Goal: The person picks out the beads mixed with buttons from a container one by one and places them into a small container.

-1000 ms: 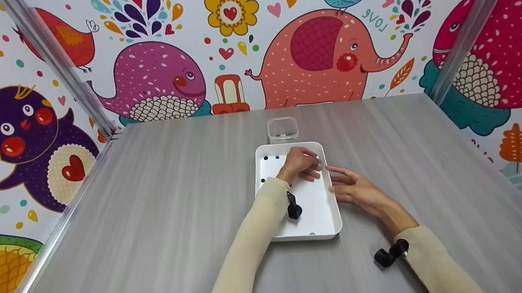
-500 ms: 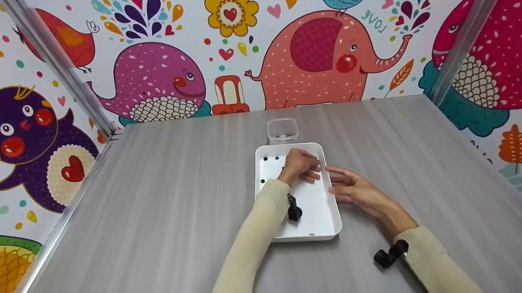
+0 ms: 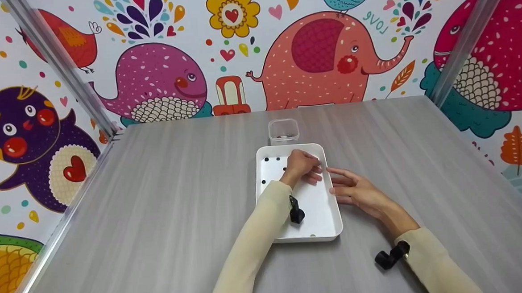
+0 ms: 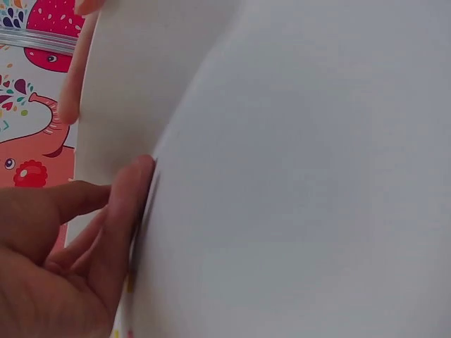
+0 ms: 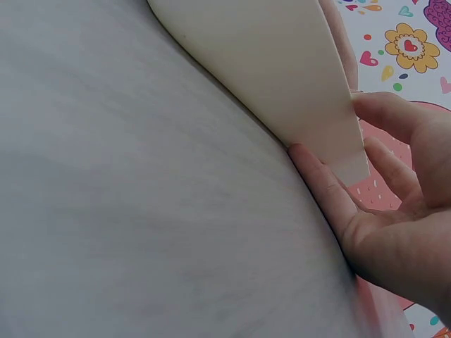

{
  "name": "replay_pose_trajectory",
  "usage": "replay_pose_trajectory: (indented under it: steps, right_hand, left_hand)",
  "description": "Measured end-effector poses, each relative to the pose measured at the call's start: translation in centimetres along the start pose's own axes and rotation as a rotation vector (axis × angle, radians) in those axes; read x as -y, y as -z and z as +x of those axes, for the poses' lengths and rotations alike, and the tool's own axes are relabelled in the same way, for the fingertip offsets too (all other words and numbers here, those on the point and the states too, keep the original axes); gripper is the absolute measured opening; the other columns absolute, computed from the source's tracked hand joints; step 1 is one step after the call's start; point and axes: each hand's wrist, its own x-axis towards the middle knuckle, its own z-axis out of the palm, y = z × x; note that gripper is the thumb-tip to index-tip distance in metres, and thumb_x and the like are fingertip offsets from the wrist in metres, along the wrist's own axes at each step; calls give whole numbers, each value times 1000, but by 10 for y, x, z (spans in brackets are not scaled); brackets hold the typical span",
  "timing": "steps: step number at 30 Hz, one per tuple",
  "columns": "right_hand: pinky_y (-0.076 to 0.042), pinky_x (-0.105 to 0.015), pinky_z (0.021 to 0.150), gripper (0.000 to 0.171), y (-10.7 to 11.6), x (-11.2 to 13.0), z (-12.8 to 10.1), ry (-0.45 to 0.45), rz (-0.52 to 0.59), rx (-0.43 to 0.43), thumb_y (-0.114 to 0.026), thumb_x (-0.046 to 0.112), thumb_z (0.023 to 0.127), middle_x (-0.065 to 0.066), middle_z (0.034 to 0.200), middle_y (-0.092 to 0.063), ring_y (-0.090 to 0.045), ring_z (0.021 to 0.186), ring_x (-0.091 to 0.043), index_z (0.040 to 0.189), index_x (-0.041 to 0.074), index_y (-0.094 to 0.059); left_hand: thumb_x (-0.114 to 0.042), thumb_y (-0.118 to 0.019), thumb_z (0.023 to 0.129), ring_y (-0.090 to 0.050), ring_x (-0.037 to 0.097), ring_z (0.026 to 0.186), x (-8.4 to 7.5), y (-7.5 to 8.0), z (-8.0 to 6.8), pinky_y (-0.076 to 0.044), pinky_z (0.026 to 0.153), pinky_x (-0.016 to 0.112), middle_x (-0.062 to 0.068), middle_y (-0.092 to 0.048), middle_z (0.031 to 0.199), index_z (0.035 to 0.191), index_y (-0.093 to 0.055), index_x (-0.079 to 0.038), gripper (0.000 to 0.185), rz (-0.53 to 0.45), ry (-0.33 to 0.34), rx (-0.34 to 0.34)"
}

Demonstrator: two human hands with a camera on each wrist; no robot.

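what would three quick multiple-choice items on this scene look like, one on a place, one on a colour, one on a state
1. Where is the small clear container?
A. beyond the tray's far end
B. inside the tray
C. at the table's near edge

2. What colour is the tray?
A. red
B. black
C. white

3. How is the right hand?
A. clenched in a fist
B. fingers straight against the tray's right wall
C. lifted high off the table

Answers:
1 A, it stands on the table just past the tray's far rim.
2 C, walls and floor are white.
3 B, the fingers lie straight along the wall, while the left hand reaches inside.
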Motion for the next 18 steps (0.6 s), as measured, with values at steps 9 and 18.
replay_pose_trajectory:
  steps: [9,18]
  right_hand:
    - [-59,-33,100,77,1,0,-1,2,-8,1,-69,7,93,-29,157,-30,-54,129,-24,158,9,-28]
    - [-60,-32,98,76,0,0,-1,1,-1,-7,-69,5,92,-30,157,-30,-59,122,-21,157,9,-29]
  left_hand:
    - [-7,-65,93,-61,14,41,-2,8,-1,-54,36,23,24,-76,87,97,-72,6,15,19,4,-11]
    - [-7,-63,94,-63,14,44,-3,18,-2,-57,41,23,25,-76,90,103,-71,10,21,-27,-5,-14]
